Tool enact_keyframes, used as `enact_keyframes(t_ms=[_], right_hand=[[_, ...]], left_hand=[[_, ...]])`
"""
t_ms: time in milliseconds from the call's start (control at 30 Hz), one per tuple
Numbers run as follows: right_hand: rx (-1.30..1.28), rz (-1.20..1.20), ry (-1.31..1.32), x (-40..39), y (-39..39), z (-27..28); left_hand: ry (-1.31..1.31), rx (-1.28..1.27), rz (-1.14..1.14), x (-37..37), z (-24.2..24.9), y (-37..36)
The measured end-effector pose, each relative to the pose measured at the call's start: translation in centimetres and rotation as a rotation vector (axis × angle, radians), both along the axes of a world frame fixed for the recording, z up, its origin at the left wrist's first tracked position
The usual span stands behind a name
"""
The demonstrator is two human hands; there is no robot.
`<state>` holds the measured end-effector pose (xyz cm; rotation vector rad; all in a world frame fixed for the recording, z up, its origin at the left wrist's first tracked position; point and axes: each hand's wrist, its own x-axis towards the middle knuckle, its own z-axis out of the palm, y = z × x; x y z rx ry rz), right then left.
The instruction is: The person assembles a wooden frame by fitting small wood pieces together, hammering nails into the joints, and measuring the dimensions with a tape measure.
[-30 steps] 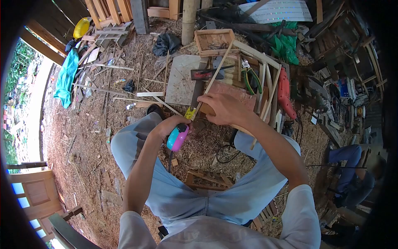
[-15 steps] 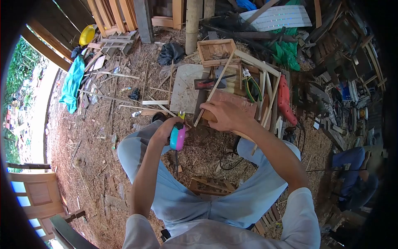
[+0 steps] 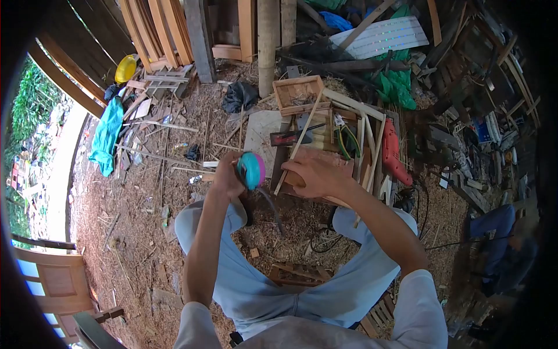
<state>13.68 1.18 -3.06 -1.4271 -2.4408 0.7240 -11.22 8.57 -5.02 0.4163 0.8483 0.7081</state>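
While tape [image 3: 252, 170] is grasped by left hand [image 3: 227, 175] mid-frame, strip [image 3: 304, 131], pinched by right hand [image 3: 315, 174], should be held steady.

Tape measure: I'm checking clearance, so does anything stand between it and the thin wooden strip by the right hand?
Nothing visible does: an open gap separates the tape measure, in the left hand, from the strip's near end.

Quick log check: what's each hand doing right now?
Left hand: closed around the teal-and-pink tape measure.
Right hand: fingers curled at the thin wooden strip; whether gripping or only steadying it cannot be told.
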Motion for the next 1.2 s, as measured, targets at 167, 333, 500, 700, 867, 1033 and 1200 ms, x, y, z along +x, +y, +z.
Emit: enact_keyframes(t_ms=[167,333,500,700,867,1033,1200], right_hand=[[-0.066,-0.033,0.012,0.4,-0.2,1.7],[0.006,-0.026,-0.009,0.5,-0.3,0.8],[-0.104,-0.039,0.016,0.3,-0.7,1.5],[0.041,-0.008,0.046,0.3,-1.3,0.7],[0.033,-0.053,0.079,0.1,-1.5,1.1],[0.051,-0.064,0.096,0.4,-1.1,1.1],[0.134,-0.049,0.172,0.7,-0.6,1.5]], left_hand=[[0.216,0.392,0.042,3.9,-3.0,7.6],[0.638,0.708,0.001,9.3,-2.5,10.0],[0.756,0.818,-0.237,13.1,-2.0,8.9],[0.739,1.022,-0.236,14.3,-3.9,8.8],[0.710,1.117,-0.274,13.0,-3.1,7.9],[0.844,0.974,-0.180,8.9,-0.6,5.2],[0.828,0.885,-0.201,5.0,2.3,-3.9]])
